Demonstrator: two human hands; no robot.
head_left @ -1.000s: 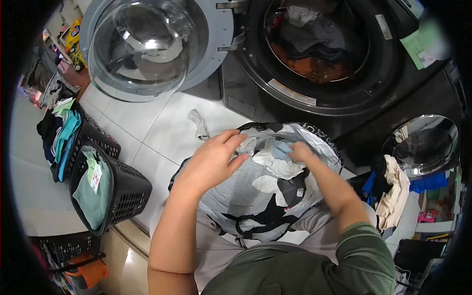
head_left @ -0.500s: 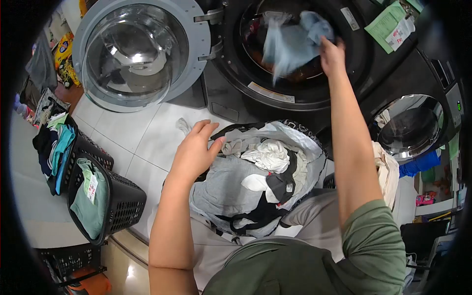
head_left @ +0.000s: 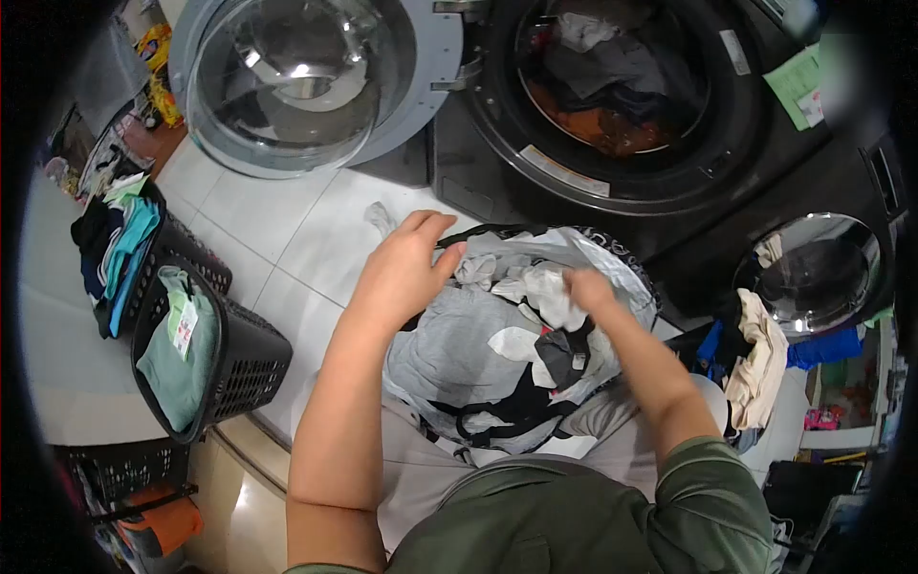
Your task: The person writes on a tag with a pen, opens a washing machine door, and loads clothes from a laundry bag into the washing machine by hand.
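Note:
In the head view, a laundry bag (head_left: 639, 287) with a dark patterned outside and pale lining stands upright between my knees, full of clothes. My left hand (head_left: 409, 266) is at its far left rim, thumb apart from the fingers. Inside the bag, my right hand (head_left: 590, 292), slightly blurred, has its fingers closed on a crumpled white garment (head_left: 553, 295). A grey shirt (head_left: 459, 330) fills the bag's left side. Black and white pieces lie beside it. Beyond the bag, dark, orange and pale clothes (head_left: 622, 72) lie in the open washing machine drum.
The machine's round glass door (head_left: 287, 86) hangs open at the left. Two black baskets (head_left: 253, 373) of folded clothes stand on the left. A second machine with a round door (head_left: 811, 273) is at right, near beige cloth (head_left: 757, 368). A pale scrap (head_left: 379, 218) lies on the tiles.
My right hand has come back from the drum opening into the bag. The light blue cloth is out of it, and it now grips a white garment. My left hand stays at the rim.

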